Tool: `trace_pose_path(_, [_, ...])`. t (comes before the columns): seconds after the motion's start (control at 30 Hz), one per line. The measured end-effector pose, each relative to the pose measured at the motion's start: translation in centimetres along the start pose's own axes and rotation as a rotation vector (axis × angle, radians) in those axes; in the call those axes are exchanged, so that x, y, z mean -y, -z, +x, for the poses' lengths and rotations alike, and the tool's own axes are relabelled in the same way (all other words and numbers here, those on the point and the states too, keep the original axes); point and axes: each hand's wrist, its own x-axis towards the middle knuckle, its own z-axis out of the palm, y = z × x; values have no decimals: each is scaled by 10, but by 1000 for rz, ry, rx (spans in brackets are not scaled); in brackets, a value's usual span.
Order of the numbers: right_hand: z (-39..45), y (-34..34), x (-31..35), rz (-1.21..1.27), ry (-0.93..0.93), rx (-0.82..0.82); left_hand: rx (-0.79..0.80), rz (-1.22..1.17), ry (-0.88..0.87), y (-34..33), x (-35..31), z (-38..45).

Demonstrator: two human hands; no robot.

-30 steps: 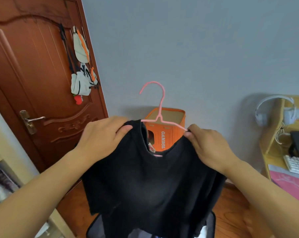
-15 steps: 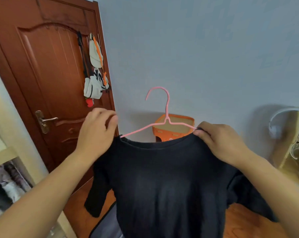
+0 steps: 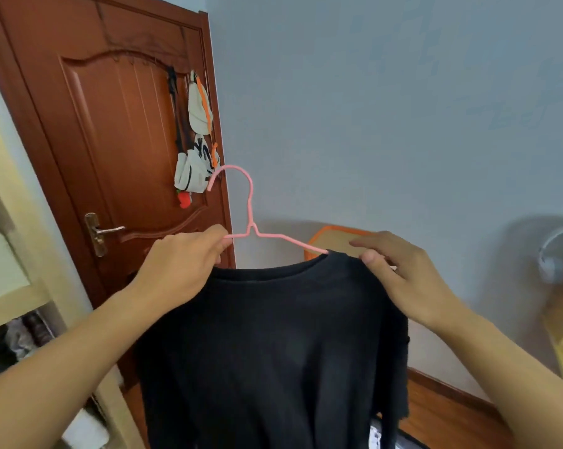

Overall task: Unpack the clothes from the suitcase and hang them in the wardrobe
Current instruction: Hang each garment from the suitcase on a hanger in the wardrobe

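In the head view, at chest height in front of the wall [image 3: 387,108], a black top [image 3: 273,351] hangs on a pink hanger [image 3: 251,222]. The left hand [image 3: 179,270] pinches the hanger's left arm, where it leaves the collar, between thumb and curled fingers. The right hand [image 3: 406,277] rests on the top's right shoulder; its thumb presses the fabric, while the fingers extend loosely over the hanger end. Whether they clamp the wire beneath cannot be told. The hook stands upright and free, touching nothing.

The door [image 3: 111,157] stands behind on the left, with bags [image 3: 192,163] hung on it. The wardrobe [image 3: 11,286], with folded items on its shelves, occupies the left edge of the view. An orange box [image 3: 319,241] sits behind the top, by the wall. The suitcase is barely visible below the hem.

Step in hand, by judgement: seating the top on the hanger; both shoulders appear covered. The next move calls for carrying the hanger to the left and setting the hook on a rail. No rail is visible from here.
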Motion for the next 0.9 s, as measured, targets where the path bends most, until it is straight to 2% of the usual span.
trace_pose_path(0.13, [38,-48,33,21,-118,506,-63,-65,57,15,65,-10])
trace_pose_path(0.23, [68,-105,82,242,-170,757,-56,-183,141,22,137,-23])
trace_pose_path(0.3, [91,-149,121,330,-106,874,-59,-254,191,29,190,-34])
trace_pose_path(0.43, [139,-228,178,479,14,888,-60,-239,270,53,299,-50])
trace_pose_path(0.53, [170,-281,204,330,76,884,-101,-196,317,73,361,-57])
trace_pose_path(0.6, [188,-310,224,247,117,795,-125,-164,331,90,390,-57])
trace_pose_path(0.67, [207,-327,250,285,157,705,-142,-155,337,115,415,-53])
trace_pose_path(0.83, [271,-329,322,345,260,799,-273,-16,366,201,465,-28])
trace_pose_path(0.9, [297,-342,353,346,318,679,-296,115,451,232,484,-29])
